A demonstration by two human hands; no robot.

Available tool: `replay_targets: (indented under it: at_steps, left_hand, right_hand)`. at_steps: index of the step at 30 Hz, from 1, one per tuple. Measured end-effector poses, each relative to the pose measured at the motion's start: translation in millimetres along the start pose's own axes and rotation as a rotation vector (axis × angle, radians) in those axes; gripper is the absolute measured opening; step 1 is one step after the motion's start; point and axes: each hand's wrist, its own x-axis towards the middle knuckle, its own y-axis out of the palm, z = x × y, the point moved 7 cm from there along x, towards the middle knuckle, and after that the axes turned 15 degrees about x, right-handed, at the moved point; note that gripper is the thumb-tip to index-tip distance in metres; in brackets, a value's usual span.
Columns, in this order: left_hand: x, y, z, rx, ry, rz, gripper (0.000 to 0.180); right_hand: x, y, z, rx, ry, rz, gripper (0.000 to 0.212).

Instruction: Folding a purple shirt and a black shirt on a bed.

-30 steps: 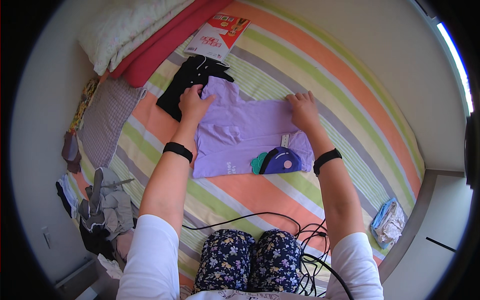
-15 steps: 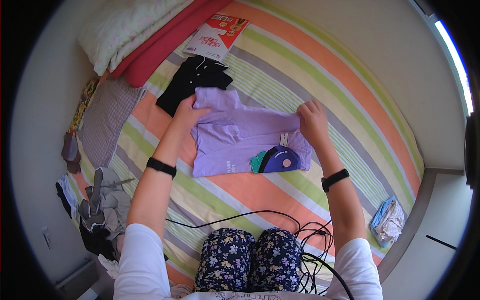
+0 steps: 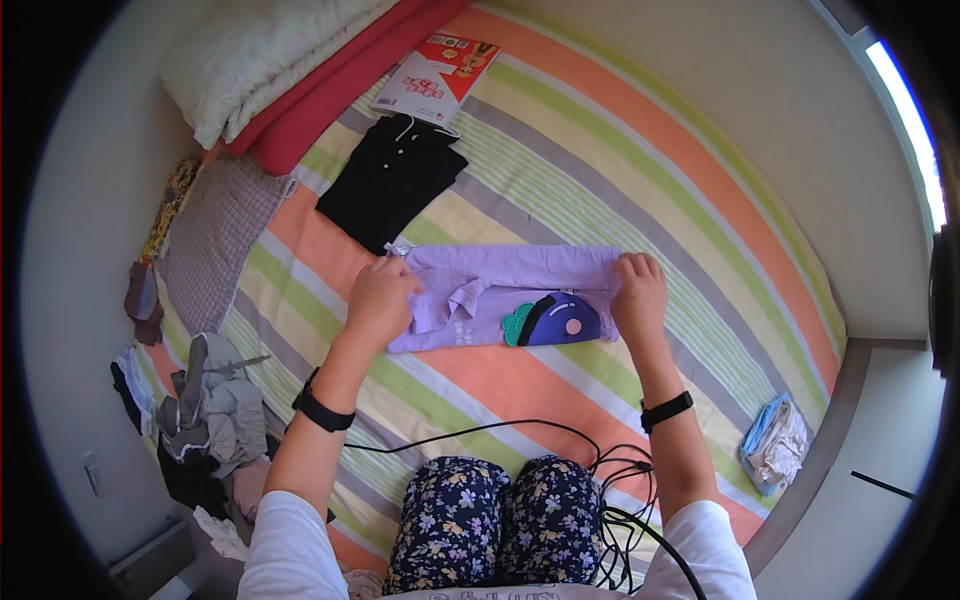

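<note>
The striped sheet forms the work surface. The knees, in dark floral cloth, are at the near edge of the view. The purple garment lies on the sheet beyond the knees, folded into a wide strip running left to right.

The left forearm extends forward and inclines inward to the right. The right forearm extends forward and inclines slightly to the left. Both arms are set wide, one at each end of the strip. The black garment lies flat beyond the left hand.

The left hand is palm down at the strip's left end, fingers bent and gripping the fabric, thumb side facing inward. The right hand grips the upper right corner with curled fingers, knuckles facing away from the body.

The dark blue patch faces upward between the hands. A black wristband encircles the left wrist.
</note>
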Motion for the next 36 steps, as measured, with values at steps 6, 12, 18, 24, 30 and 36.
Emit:
replay_targets:
  at_steps: [6, 12, 18, 24, 30, 36]
  left_hand:
    - [29.7, 25.1, -85.2, 0.168, 0.033, -0.380, 0.046]
    - [22.8, 72.8, -70.5, 0.248, 0.012, -0.318, 0.062]
    - [5.2, 82.0, -25.8, 0.290, -0.082, -0.254, 0.068]
    - [0.5, 44.2, -2.3, 0.308, -0.358, -0.393, 0.066]
    - [35.3, 66.1, -95.6, 0.219, -0.107, -0.288, 0.064]
    - [15.5, 80.9, -39.0, 0.245, -0.112, -0.257, 0.065]
  right_hand:
    - [14.0, 85.4, 94.7, 0.310, -0.104, 0.089, 0.051]
    - [7.6, 136.9, 78.1, 0.242, -0.017, 0.220, 0.058]
    - [-9.3, 82.7, -32.0, -0.093, 0.114, 0.045, 0.059]
    - [-9.1, 25.5, -66.7, -0.265, 0.457, -0.097, 0.061]
    - [7.9, 114.0, 85.3, 0.195, 0.072, 0.173, 0.051]
    - [-7.0, 114.2, 37.5, 0.092, 0.104, 0.127, 0.055]
